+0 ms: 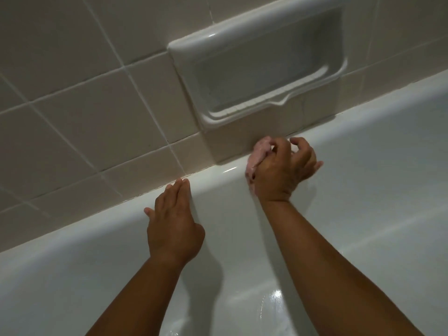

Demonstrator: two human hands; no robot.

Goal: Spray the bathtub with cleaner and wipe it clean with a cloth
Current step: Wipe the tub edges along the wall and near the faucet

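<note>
The pink cloth [258, 155] is bunched up on the far ledge of the bathtub [363, 146], right under the soap dish [261, 69] where tub meets tiled wall [84, 98], and the right hand [282, 170] curls its fingers round it. The left hand [173, 224] lies flat, fingers straight and together, braced on the same ledge. The risk as I see it: the tub wall shines wet (cleaner, probably), so that bracing palm could slide, or the wadded cloth could skip the dark seam.
</note>
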